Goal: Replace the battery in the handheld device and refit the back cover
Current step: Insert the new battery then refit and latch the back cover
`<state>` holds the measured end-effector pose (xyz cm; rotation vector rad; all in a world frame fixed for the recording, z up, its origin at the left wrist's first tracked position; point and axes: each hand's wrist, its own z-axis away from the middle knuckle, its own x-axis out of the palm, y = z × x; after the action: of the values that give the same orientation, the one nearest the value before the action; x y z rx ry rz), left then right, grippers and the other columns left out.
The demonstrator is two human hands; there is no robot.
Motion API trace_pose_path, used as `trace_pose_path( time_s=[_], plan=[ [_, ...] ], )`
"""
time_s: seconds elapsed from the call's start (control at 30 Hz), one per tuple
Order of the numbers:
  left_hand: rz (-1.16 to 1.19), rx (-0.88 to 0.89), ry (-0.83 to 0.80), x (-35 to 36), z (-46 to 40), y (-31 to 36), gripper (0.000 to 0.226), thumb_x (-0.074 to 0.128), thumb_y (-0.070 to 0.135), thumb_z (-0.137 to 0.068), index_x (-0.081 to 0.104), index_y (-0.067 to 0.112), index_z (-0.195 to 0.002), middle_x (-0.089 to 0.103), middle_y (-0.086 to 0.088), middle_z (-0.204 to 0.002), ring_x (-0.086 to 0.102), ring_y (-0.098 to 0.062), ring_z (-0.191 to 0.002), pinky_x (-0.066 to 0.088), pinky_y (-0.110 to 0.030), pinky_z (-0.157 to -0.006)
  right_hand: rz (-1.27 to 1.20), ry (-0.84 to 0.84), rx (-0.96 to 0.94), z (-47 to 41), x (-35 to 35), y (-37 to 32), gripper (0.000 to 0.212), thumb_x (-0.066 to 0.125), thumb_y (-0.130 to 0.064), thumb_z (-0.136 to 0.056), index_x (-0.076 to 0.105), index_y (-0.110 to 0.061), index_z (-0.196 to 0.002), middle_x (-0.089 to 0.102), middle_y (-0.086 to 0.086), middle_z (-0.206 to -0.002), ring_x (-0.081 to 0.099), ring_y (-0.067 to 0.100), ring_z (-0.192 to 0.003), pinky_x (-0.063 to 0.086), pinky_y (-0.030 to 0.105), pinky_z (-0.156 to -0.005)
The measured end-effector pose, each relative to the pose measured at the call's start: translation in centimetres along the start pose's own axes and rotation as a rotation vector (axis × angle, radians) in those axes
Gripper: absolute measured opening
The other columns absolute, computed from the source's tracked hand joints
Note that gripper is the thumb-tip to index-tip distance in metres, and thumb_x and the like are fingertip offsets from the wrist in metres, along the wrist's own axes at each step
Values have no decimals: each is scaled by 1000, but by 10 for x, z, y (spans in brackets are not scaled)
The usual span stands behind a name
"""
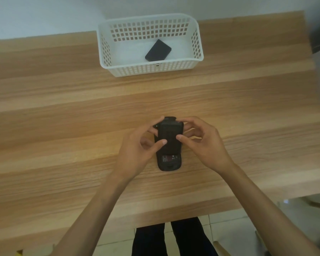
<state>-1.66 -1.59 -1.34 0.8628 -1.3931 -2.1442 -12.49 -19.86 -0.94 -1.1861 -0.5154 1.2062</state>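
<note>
A black handheld device (168, 164) lies face down on the wooden table, its long axis pointing away from me. A black back cover (170, 133) rests over its upper part; a red-labelled patch shows uncovered near the lower end. My left hand (137, 150) grips the cover's left edge, thumb pressed on top. My right hand (203, 143) holds its right edge, thumb on the cover as well. A second black battery (158, 50) lies flat inside the white basket.
The white perforated basket (197, 43) stands at the table's far edge. The wooden table (63, 117) stretches wide on both sides. Its near edge ends just above my legs, with tiled floor below.
</note>
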Motion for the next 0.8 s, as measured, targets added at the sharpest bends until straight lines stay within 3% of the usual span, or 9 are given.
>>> trace_pose_path(
  time_s=[0.17,0.3,0.4,0.8],
  plan=[
    [-52,75,-13,4,4,-12,58,82,10,-87,61,36,-135,69,12,-100,72,-10,-80,55,-10,-69,64,-21,-4,3,4,8,36,79,-9,-87,69,-24,-119,74,-6,-98,73,9,-87,60,23,-73],
    [-85,92,18,8,7,-23,56,86,10,-82,68,26,-133,74,8,-97,73,-9,-86,61,-21,-76,103,-19,-16,6,6,12,37,80,-8,-86,69,-25,-117,75,-6,-98,72,7,-86,57,17,-72],
    [-115,117,28,9,9,-27,57,87,13,-81,69,25,-134,74,11,-94,72,-9,-85,59,-18,-76,108,-19,-15,8,7,15,39,80,-9,-86,69,-28,-117,74,-8,-98,72,7,-87,54,12,-71],
    [-127,202,62,17,26,-39,60,89,12,-79,68,17,-135,75,3,-96,71,-7,-84,57,-14,-80,119,-37,-48,17,6,20,38,83,-7,-82,72,-24,-114,75,-6,-97,72,8,-92,59,16,-70]
  ],
)
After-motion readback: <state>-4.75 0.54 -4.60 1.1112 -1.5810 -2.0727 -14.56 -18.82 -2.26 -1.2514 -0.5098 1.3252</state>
